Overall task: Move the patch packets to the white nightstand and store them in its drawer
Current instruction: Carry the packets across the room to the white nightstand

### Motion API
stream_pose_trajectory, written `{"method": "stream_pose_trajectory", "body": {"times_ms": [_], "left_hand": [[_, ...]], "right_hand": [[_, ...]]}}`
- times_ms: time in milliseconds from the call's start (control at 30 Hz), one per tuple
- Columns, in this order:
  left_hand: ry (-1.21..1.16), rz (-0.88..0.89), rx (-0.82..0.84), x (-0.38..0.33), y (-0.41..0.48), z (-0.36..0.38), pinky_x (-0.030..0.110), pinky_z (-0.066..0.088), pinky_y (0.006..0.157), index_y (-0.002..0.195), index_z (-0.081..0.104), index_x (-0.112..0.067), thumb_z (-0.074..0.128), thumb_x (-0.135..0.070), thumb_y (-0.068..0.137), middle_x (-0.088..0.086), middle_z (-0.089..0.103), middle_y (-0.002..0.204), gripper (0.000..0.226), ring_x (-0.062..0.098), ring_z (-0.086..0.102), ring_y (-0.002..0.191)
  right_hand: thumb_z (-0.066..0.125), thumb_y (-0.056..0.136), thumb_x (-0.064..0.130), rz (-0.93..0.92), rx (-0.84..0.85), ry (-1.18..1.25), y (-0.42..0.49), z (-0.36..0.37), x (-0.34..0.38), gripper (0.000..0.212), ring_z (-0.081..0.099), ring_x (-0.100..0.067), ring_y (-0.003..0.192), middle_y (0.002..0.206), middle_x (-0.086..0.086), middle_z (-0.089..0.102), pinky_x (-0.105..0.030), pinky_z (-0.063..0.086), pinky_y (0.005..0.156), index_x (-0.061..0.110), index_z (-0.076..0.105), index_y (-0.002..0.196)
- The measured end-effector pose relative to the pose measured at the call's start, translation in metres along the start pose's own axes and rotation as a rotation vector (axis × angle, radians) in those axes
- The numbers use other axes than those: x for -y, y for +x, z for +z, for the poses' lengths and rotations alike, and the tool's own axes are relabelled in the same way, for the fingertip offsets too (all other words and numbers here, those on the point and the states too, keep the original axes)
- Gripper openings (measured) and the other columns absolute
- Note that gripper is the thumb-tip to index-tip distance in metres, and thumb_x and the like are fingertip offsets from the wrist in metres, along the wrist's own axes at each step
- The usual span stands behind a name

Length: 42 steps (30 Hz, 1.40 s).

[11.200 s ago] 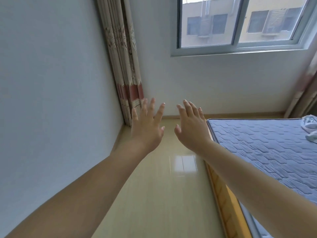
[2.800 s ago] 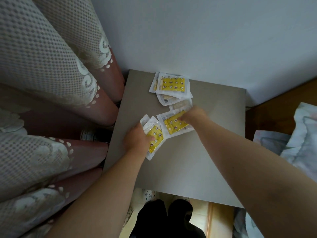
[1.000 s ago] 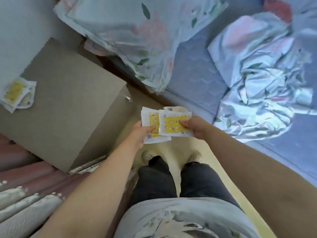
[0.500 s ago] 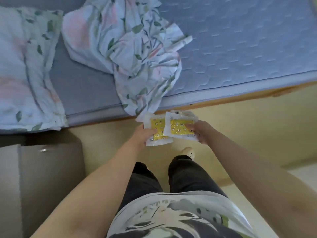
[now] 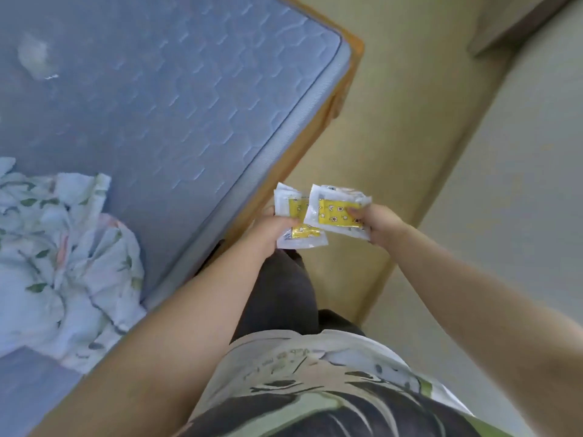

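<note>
I hold two small stacks of patch packets, white sachets with yellow printed patches inside. My left hand (image 5: 270, 231) grips one stack of patch packets (image 5: 295, 217) by its lower left side. My right hand (image 5: 378, 224) pinches the other stack of patch packets (image 5: 334, 209), thumb on top of the yellow patch. Both stacks are held in front of my waist, above the floor beside the bed. The white nightstand is not in view.
A bed with a blue quilted mattress (image 5: 164, 99) and a wooden frame (image 5: 315, 143) fills the left. A crumpled floral sheet (image 5: 63, 263) lies on it at the lower left. Beige floor (image 5: 441, 152) runs to the right, with a dark furniture edge (image 5: 517, 23) at the top right.
I have turned further right along the bed with the packets still in both hands. The grey nightstand and the pillow have left the view; the bed's corner now shows.
</note>
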<state>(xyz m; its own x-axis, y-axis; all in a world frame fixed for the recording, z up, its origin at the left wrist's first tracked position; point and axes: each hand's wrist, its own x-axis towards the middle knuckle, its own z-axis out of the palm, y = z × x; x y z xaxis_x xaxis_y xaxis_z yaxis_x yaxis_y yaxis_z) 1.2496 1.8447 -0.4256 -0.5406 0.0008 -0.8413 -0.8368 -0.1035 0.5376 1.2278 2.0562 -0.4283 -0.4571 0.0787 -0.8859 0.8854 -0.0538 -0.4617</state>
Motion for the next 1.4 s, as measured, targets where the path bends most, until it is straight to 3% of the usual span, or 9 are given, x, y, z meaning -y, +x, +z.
{"method": "stream_pose_trajectory", "body": {"times_ms": [233,400,500,700,800,933,1200,1333,1400], "left_hand": [[0.159,0.006,0.154,-0.135,0.102,0.114,0.037,0.054,0.077,0.100,0.060,-0.009,0.063,0.011,0.082,0.011,0.067,0.099,0.027,0.026,0.065,0.083],[0.312,0.030,0.190,-0.255,0.155,0.194,0.044,0.054,0.087,0.113,0.057,-0.007,0.069,0.007,0.080,0.011,0.067,0.105,0.038,0.030,0.066,0.095],[0.373,0.059,0.212,-0.318,0.177,0.245,0.041,0.054,0.086,0.112,0.059,-0.008,0.071,0.005,0.079,0.009,0.068,0.105,0.038,0.027,0.066,0.096],[0.438,0.087,0.294,-0.421,0.244,0.352,0.042,0.054,0.085,0.104,0.061,-0.011,0.072,0.005,0.078,0.010,0.069,0.102,0.032,0.027,0.067,0.091],[0.460,0.154,0.296,-0.474,0.283,0.402,0.039,0.055,0.081,0.105,0.061,-0.012,0.073,0.004,0.077,0.007,0.069,0.100,0.035,0.025,0.067,0.088],[0.380,0.207,0.212,-0.535,0.326,0.450,0.038,0.056,0.080,0.096,0.061,-0.017,0.075,0.002,0.074,0.006,0.070,0.100,0.032,0.025,0.068,0.089],[0.167,0.194,-0.057,-0.619,0.383,0.443,0.021,0.048,0.059,0.105,0.062,-0.010,0.076,-0.001,0.075,0.000,0.067,0.088,0.034,0.016,0.064,0.074],[0.106,0.176,-0.145,-0.671,0.426,0.416,0.011,0.041,0.044,0.088,0.058,-0.018,0.073,-0.002,0.078,-0.003,0.058,0.073,0.025,0.011,0.053,0.059],[0.051,0.163,-0.179,-0.703,0.451,0.396,0.013,0.044,0.048,0.089,0.059,-0.018,0.073,-0.001,0.078,-0.001,0.061,0.078,0.024,0.015,0.057,0.064]], "right_hand": [[0.070,0.084,0.008,-0.022,-0.169,0.092,0.059,-0.099,0.133,0.025,0.067,-0.028,0.094,0.098,-0.010,0.070,-0.042,0.052,0.093,0.005,0.062,0.107],[0.066,0.087,0.006,-0.034,-0.186,0.194,0.081,-0.155,0.246,0.023,0.069,-0.022,0.083,0.096,-0.007,0.070,-0.030,0.056,0.070,0.009,0.062,0.109],[0.065,0.087,0.005,-0.050,-0.186,0.244,0.096,-0.193,0.302,0.030,0.068,-0.027,0.096,0.107,-0.011,0.069,-0.036,0.055,0.081,0.007,0.060,0.117],[0.067,0.086,0.005,-0.112,-0.231,0.226,0.149,-0.277,0.414,0.021,0.069,-0.022,0.089,0.099,-0.005,0.070,-0.034,0.056,0.071,0.015,0.061,0.102],[0.068,0.085,0.007,-0.183,-0.195,0.066,0.186,-0.319,0.481,0.020,0.068,-0.028,0.099,0.105,-0.009,0.071,-0.043,0.054,0.089,0.013,0.064,0.103],[0.066,0.085,0.005,-0.304,-0.139,-0.235,0.231,-0.359,0.586,0.017,0.067,-0.030,0.101,0.107,-0.017,0.070,-0.042,0.052,0.093,0.002,0.066,0.102],[0.057,0.086,0.010,-0.472,-0.026,-0.772,0.310,-0.323,0.745,0.010,0.057,-0.011,0.066,0.084,-0.003,0.065,-0.010,0.042,0.053,0.011,0.064,0.093],[0.059,0.079,0.015,-0.552,0.025,-0.904,0.365,-0.271,0.812,0.014,0.064,-0.024,0.080,0.086,-0.005,0.067,-0.043,0.056,0.073,0.012,0.065,0.091],[0.059,0.077,0.017,-0.565,0.035,-0.961,0.391,-0.241,0.851,0.015,0.064,-0.026,0.080,0.084,-0.005,0.067,-0.048,0.056,0.073,0.011,0.064,0.090]]}}
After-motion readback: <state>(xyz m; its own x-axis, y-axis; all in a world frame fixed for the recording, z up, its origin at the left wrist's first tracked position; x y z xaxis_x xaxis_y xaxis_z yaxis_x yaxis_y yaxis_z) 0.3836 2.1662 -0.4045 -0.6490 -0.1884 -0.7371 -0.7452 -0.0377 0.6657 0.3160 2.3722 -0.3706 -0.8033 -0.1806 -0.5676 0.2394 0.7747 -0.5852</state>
